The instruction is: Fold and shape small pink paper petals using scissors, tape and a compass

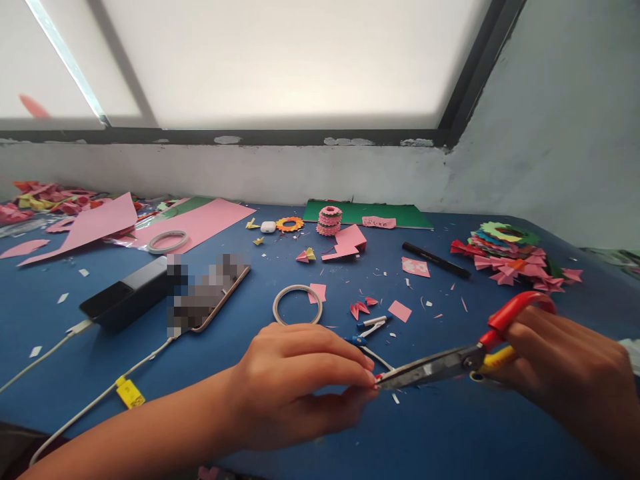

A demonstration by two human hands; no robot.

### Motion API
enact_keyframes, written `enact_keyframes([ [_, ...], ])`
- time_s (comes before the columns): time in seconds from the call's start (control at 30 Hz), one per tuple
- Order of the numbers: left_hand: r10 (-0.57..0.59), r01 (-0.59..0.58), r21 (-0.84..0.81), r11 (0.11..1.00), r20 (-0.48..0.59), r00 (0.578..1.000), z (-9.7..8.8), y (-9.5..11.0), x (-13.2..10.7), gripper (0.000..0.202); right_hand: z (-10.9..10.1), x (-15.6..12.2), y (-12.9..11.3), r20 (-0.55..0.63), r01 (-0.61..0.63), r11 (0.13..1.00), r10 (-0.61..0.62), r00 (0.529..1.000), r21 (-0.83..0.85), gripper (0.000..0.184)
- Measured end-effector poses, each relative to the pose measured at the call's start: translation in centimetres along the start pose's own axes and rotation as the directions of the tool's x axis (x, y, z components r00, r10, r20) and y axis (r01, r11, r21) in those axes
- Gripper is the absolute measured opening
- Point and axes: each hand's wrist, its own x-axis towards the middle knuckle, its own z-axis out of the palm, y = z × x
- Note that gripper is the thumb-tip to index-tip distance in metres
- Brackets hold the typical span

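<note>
Currently, a small red and pink scrap [379, 379], mostly hidden, is pinched between the thumb and fingers of the left hand [306, 381], just above the blue table [440, 440]. A pair of scissors [445, 367] with red and yellow handles is gripped in the right hand [570, 367], its blades pointed toward the left fingertips; whether the scrap is being cut cannot be told. Just beyond the blades, a blue and white compass [357, 341] is laid on the table, with folded red-pink petals [355, 311] and a pink square [400, 311] near it. Behind the left hand, a ring of tape [277, 310] is seen, a pink piece of paper being partly covered by it. A black pen [436, 260] is placed farther back, between that square and a pile of colored paper rings [500, 237] at the right. Near the wall, a stack of pink scalloped rings [329, 223] is set before a green sheet [410, 217], with an orange ring [290, 231] and a white case [269, 227] seen to its left. At the left, a phone [223, 303] and a black device [130, 293] are both connected to white cables.
</note>
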Motion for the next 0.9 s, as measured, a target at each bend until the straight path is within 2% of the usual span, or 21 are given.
enact_keyframes([
  [0.3, -0.015, 0.015, 0.013, 1.0, 0.01, 1.0, -0.17, 0.0, -0.06, 0.014, -0.12, -0.03, -0.05, 0.015, 0.004, 1.0, -0.004, 1.0, 0.008, 0.015],
  [0.73, -0.018, 0.017, 0.015, 1.0, 0.017, 1.0, -0.23, 0.13, 0.17, 0.012, -0.39, -0.15, 0.0, 0.012, -0.018, 1.0, 0.018, 1.0, -0.011, 0.02],
  [0.9, -0.016, 0.016, 0.024, 1.0, 0.002, 1.0, -0.26, 0.13, 0.2, 0.012, -0.57, 0.21, 0.13, 0.011, 0.029, 1.0, -0.029, 1.0, 0.002, 0.023],
])
